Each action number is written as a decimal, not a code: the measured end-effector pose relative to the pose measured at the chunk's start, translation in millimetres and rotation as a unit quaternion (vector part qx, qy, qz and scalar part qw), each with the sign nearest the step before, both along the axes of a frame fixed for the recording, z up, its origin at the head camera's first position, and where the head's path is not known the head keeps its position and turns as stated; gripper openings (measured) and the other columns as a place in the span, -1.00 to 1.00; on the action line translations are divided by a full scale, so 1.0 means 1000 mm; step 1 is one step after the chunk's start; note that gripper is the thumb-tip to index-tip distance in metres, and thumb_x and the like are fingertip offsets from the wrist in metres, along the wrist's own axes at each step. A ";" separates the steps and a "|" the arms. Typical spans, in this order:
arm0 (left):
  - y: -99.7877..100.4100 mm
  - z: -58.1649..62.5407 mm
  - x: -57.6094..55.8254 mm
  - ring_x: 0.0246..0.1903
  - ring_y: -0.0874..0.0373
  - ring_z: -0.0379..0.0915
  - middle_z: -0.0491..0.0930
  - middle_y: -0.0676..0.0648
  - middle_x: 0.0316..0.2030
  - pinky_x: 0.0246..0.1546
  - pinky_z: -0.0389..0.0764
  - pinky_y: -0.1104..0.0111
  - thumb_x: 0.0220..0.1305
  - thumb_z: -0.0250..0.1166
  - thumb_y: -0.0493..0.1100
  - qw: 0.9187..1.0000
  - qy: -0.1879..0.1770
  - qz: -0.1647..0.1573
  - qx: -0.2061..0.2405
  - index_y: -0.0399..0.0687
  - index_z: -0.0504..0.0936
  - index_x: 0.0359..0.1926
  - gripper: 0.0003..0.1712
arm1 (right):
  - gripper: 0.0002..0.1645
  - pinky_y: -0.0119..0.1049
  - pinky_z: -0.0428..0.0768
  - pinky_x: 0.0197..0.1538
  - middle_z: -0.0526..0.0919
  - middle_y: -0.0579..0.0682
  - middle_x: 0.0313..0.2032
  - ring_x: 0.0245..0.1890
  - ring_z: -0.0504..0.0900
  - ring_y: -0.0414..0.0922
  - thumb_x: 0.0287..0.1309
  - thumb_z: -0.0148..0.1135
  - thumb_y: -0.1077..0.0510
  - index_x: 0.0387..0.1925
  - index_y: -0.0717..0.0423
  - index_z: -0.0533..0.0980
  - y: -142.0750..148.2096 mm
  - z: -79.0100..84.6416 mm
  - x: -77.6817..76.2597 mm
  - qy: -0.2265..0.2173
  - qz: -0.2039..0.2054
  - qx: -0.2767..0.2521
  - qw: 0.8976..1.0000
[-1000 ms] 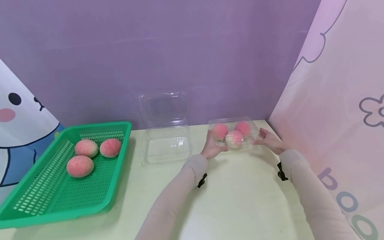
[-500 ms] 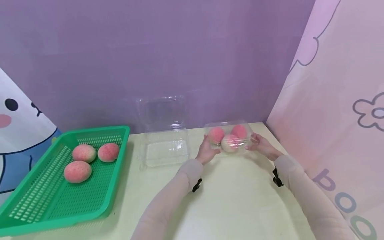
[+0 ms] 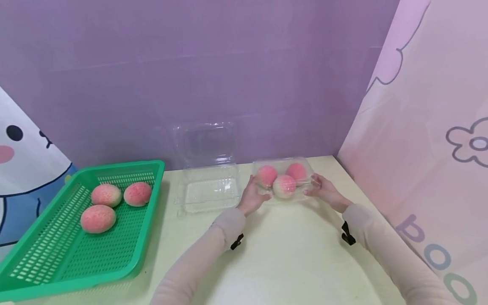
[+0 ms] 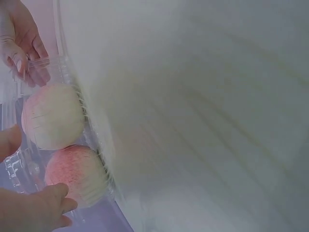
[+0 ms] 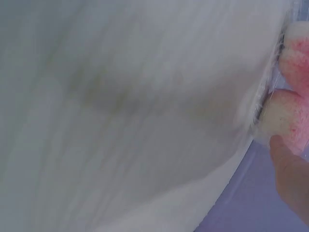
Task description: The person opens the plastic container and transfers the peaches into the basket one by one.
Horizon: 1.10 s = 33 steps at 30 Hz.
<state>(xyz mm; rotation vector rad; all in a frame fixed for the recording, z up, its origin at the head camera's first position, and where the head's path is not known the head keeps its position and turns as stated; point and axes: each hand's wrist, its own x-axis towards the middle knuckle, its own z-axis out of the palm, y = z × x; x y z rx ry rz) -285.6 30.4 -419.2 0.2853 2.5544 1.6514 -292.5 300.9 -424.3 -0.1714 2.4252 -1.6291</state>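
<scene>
A clear plastic clamshell box (image 3: 281, 162) with three pink-and-cream peaches (image 3: 284, 186) inside is held between both hands near the back of the table. My left hand (image 3: 252, 197) grips its left end, thumb at the front. At the right end, my right hand (image 3: 328, 194) grips it with thumb and fingers. In the left wrist view the box's transparent wall passes close by two peaches (image 4: 54, 117), with the left hand (image 4: 36, 208) below and the right hand above. The right wrist view has a right-hand finger (image 5: 289, 176) against the box beside a peach (image 5: 285, 116).
Left of the held box, a second clear clamshell box (image 3: 209, 195) stands with its lid raised against the purple wall (image 3: 228, 76). A green plastic basket (image 3: 141, 237) at far left holds three more peaches (image 3: 98, 219). A pink wall (image 3: 411, 140) bounds the right side.
Both hands have carried the box of peaches left, nearer the second box, and slightly toward me. The head view has also tilted a little. The basket's peaches stay put.
</scene>
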 end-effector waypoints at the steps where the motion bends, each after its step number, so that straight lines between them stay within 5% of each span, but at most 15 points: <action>1: -0.001 0.000 0.001 0.41 -0.04 -0.29 -0.19 -0.22 0.42 0.36 -0.12 0.07 0.01 0.33 -0.26 1.000 0.000 -0.001 0.000 -0.19 0.17 0.32 -0.16 | 0.13 0.13 -0.02 0.35 -0.14 0.32 0.38 0.37 -0.11 0.24 0.07 0.26 0.11 0.39 0.29 -0.28 -0.002 0.000 0.001 0.000 -0.001 -0.002 1.000; 5: -0.006 0.002 0.002 0.41 -0.02 -0.30 -0.14 -0.23 0.41 0.37 -0.09 0.07 0.00 0.34 -0.28 1.000 0.009 -0.004 -0.007 -0.22 0.22 0.29 -0.20 | 0.13 0.11 -0.03 0.36 -0.14 0.35 0.37 0.37 -0.12 0.24 0.06 0.27 0.14 0.38 0.30 -0.29 -0.006 -0.001 0.002 0.006 -0.003 -0.012 1.000; 13: -0.009 0.006 0.002 0.36 -0.14 -0.09 -0.23 -0.24 0.42 0.34 0.04 0.10 0.04 0.33 -0.25 0.999 0.013 -0.007 -0.036 -0.22 -0.02 0.39 -0.03 | 0.19 0.09 -0.07 0.37 -0.19 0.27 0.40 0.39 -0.16 0.20 0.03 0.30 0.10 0.39 0.27 -0.33 -0.005 -0.002 -0.002 0.012 0.001 -0.017 1.000; 15: -0.009 0.007 0.001 0.32 -0.14 0.03 -0.28 -0.20 0.43 0.31 0.14 0.12 0.05 0.32 -0.23 0.998 0.025 -0.019 -0.062 -0.17 -0.05 0.40 -0.02 | 0.21 0.06 -0.12 0.39 -0.23 0.22 0.41 0.40 -0.20 0.16 0.03 0.30 0.10 0.39 0.25 -0.35 -0.003 -0.003 -0.004 0.009 0.008 -0.027 1.000; 18: -0.008 0.012 0.000 0.35 -0.11 -0.04 -0.33 -0.15 0.43 0.31 0.14 0.14 0.08 0.33 -0.18 0.987 0.056 -0.057 -0.139 -0.16 -0.09 0.41 0.00 | 0.21 0.05 -0.19 0.40 -0.27 0.18 0.42 0.41 -0.27 0.12 0.05 0.28 0.13 0.39 0.24 -0.39 0.000 -0.005 -0.006 0.005 0.024 -0.041 0.999; 20: -0.006 0.016 -0.001 0.38 -0.11 -0.13 -0.31 -0.16 0.43 0.34 0.08 0.16 0.10 0.32 -0.13 0.970 0.087 -0.087 -0.209 -0.23 -0.10 0.40 0.00 | 0.20 0.05 -0.22 0.40 -0.28 0.17 0.42 0.41 -0.29 0.10 0.06 0.26 0.16 0.38 0.24 -0.41 0.002 -0.007 -0.006 0.000 0.030 -0.047 0.998; 22: -0.005 0.020 -0.002 0.41 -0.10 -0.31 -0.25 -0.21 0.42 0.37 -0.05 0.19 0.13 0.30 -0.06 0.945 0.121 -0.112 -0.284 -0.32 -0.08 0.38 -0.01 | 0.19 0.07 -0.23 0.39 -0.28 0.20 0.42 0.41 -0.30 0.12 0.08 0.25 0.18 0.37 0.26 -0.43 0.004 -0.007 -0.007 0.001 0.037 -0.049 0.998; 26: -0.003 0.024 -0.004 0.40 -0.10 -0.26 -0.14 -0.27 0.40 0.39 -0.10 0.26 0.22 0.17 0.08 0.884 0.168 -0.134 -0.415 -0.38 -0.06 0.36 -0.06 | 0.17 0.08 -0.22 0.39 -0.27 0.25 0.41 0.40 -0.29 0.15 0.10 0.22 0.20 0.37 0.29 -0.45 0.005 -0.008 -0.007 0.001 0.040 -0.053 0.998; 33: -0.003 0.025 -0.006 0.37 -0.12 -0.11 0.01 -0.32 0.35 0.38 -0.06 0.26 0.34 -0.07 0.18 0.764 0.244 -0.148 -0.578 -0.39 0.00 0.35 -0.16 | 0.18 0.08 -0.19 0.38 -0.25 0.26 0.40 0.40 -0.26 0.17 0.09 0.24 0.15 0.37 0.29 -0.42 0.003 -0.010 -0.010 -0.001 0.041 -0.044 0.998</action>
